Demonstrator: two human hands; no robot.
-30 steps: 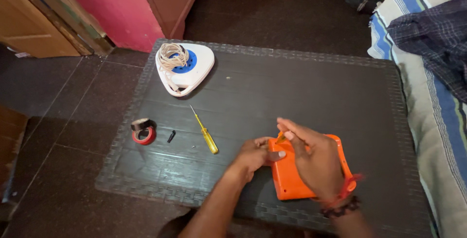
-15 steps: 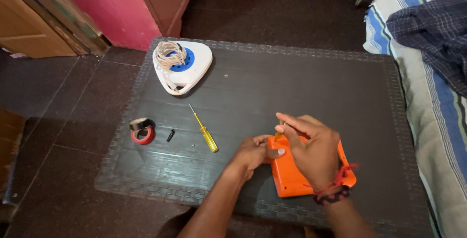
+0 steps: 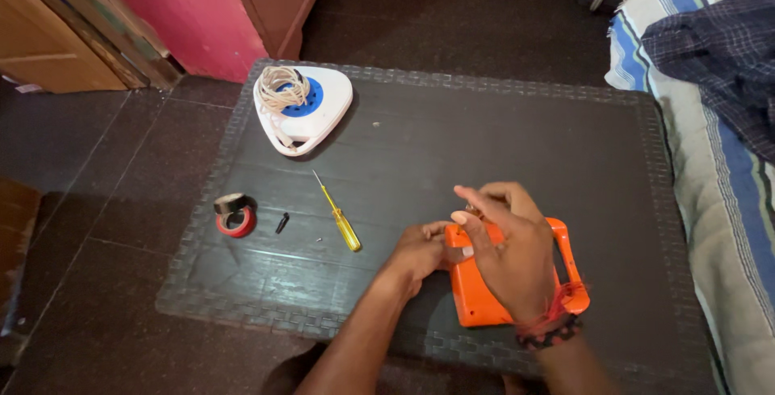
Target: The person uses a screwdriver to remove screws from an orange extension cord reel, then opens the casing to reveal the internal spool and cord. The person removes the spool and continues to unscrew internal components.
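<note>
An orange plastic case [image 3: 483,302] with a handle on its right side lies flat near the front of the dark table [image 3: 517,133]. My left hand [image 3: 421,254] grips the case's upper left corner. My right hand [image 3: 510,256] lies across the top of the case and hides most of it. Its forefinger and thumb are bent close together above that same corner. Whether they pinch something small is hidden. A red and black band circles the right wrist.
A yellow-handled screwdriver [image 3: 341,222] lies left of my hands. Further left are a red and a black tape roll [image 3: 234,213] and a small black piece [image 3: 282,223]. A white triangular device [image 3: 303,108] with coiled cord sits at the back left. A striped bed [image 3: 710,161] borders the table's right.
My right hand has slid a little down and left over the orange case, its fingers curling closer to the corner. My left hand has kept its grip.
</note>
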